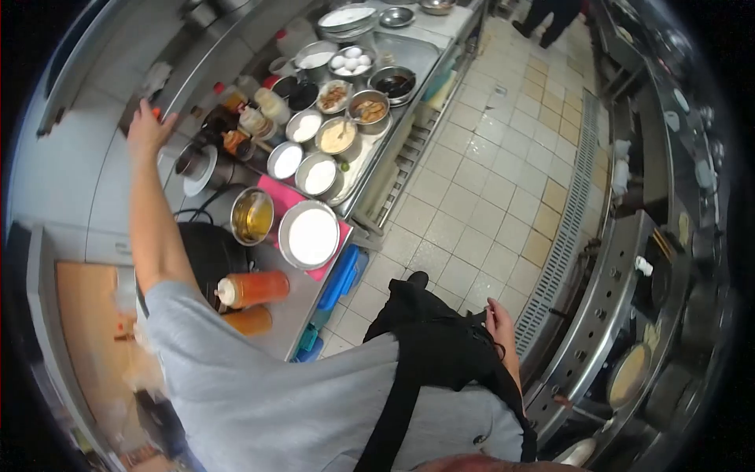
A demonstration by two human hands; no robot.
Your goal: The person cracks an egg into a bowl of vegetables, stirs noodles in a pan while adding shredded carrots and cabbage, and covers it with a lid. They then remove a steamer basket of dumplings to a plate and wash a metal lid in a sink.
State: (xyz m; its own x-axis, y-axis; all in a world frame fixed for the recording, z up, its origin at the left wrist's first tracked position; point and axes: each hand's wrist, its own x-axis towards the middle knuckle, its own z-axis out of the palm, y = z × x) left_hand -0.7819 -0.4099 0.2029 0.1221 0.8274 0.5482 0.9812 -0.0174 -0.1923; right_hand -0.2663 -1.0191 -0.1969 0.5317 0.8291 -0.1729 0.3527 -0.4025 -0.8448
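Observation:
My left hand (pixel 148 132) is stretched far out to the upper left, at the wall shelf (pixel 193 79). A small red-orange thing (pixel 156 112) shows between its thumb and fingers; its kind is too small to make out. Low on the right, my right hand (pixel 501 321) hangs beside my black apron (pixel 448 346). Its fingers are bent and close together at a dark edge, and what they hold, if anything, is hidden. Below the left arm lie a squeeze bottle of orange-red sauce (pixel 263 289) and a second, yellow-orange bottle (pixel 248 320).
Along the left counter stand a large bowl of white powder (pixel 311 236), a metal bowl of yellow liquid (pixel 253 216), a bowl of eggs (pixel 351 60) and several sauce bottles (pixel 271 105). A stove (pixel 590 330) with pans runs along the right. Another person's legs (pixel 553 17) show at the far end.

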